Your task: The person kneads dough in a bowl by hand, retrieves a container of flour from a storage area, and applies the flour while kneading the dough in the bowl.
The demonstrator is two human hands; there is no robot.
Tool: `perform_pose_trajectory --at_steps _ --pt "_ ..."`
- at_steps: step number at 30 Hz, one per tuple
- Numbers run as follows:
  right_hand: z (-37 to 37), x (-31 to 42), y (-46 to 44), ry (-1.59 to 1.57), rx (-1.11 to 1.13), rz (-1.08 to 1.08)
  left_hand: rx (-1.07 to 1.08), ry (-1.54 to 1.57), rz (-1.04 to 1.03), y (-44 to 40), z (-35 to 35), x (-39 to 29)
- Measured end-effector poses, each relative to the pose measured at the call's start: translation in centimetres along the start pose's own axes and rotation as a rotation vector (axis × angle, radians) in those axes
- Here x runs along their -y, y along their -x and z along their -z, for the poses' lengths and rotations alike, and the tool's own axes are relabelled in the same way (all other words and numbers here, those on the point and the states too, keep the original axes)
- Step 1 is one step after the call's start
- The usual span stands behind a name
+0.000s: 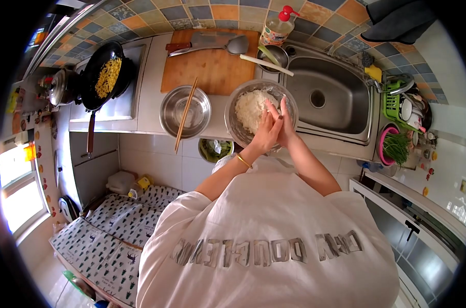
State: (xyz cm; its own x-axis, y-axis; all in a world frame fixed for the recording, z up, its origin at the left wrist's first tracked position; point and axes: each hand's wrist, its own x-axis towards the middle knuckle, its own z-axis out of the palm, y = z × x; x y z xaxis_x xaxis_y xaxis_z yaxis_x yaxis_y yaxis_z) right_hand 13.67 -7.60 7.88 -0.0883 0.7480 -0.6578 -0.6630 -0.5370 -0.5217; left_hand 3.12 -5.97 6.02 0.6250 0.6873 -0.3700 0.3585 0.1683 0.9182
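A metal mixing bowl (230,120) stands on the counter with crumbly, floury white dough (250,109) in it. Over the bowl's right side, my left hand (267,131) lies against my right hand (286,123), palms facing, fingers stretched out. White flour or dough clings to the fingers. No object shows between the palms, though their inner faces are partly hidden. To the left is a second metal bowl (171,114) with a pair of chopsticks (185,115) laid across its rim.
A cutting board (207,72) behind the bowls holds a cleaver (207,40) and a spatula (236,45). A wok (91,97) with yellow food sits on the stove at left. Right are the sink (341,84), a pump bottle (277,28) and a pink basin (383,149) of greens.
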Motion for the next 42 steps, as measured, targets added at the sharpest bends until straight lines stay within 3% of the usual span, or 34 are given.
perform_pose_trajectory --at_steps 4,6,7,10,11,14,19,23,26,29,32,35,38,42 --pt "-0.1 0.6 -0.1 -0.092 0.026 0.035 0.052 -0.2 -0.054 -0.1 1.0 0.3" --pt "-0.7 0.0 0.2 -0.137 0.173 0.008 0.038 -0.194 -0.065 -0.9 1.9 0.9" --pt "-0.9 -0.4 0.6 -0.158 0.246 -0.006 0.136 -0.245 -0.011 -1.7 2.7 1.5" --pt "-1.3 -1.3 1.4 -0.105 0.25 0.1 -0.031 -0.364 -0.02 -2.3 3.1 2.8" --pt "-1.2 -1.2 1.6 -0.139 0.243 0.069 -0.145 -0.305 0.01 -2.8 2.5 4.3" --pt "0.3 -2.1 0.8 0.306 0.121 0.261 -0.316 -0.169 -0.099 -1.6 1.5 3.8" --pt "-0.3 -2.5 0.5 0.677 0.005 0.351 -0.275 0.018 0.023 -3.6 -0.4 5.9" --pt "0.0 -3.0 -0.3 0.652 0.036 0.366 -0.148 0.496 0.318 -2.7 0.9 1.6" --pt "-0.3 -2.8 0.3 0.699 0.015 0.364 -0.279 0.898 0.555 -3.5 0.6 1.4" --pt "-1.1 -3.4 0.8 0.682 -0.116 0.339 -0.215 0.82 0.612 -4.3 2.2 1.0" --pt "-0.7 -2.8 1.0 0.741 -0.029 0.369 -0.242 0.832 0.627 -3.7 2.5 -0.4" --pt "1.8 -4.4 -0.3 0.993 -0.157 0.444 -0.18 0.959 0.638 -5.5 2.2 3.7" --pt "1.5 -3.5 0.8 1.278 -0.253 0.544 -0.207 0.837 0.685 -4.8 3.0 1.5" --pt "1.2 -3.3 0.9 1.455 -0.428 0.853 -0.171 0.907 0.531 -4.8 3.8 3.4"
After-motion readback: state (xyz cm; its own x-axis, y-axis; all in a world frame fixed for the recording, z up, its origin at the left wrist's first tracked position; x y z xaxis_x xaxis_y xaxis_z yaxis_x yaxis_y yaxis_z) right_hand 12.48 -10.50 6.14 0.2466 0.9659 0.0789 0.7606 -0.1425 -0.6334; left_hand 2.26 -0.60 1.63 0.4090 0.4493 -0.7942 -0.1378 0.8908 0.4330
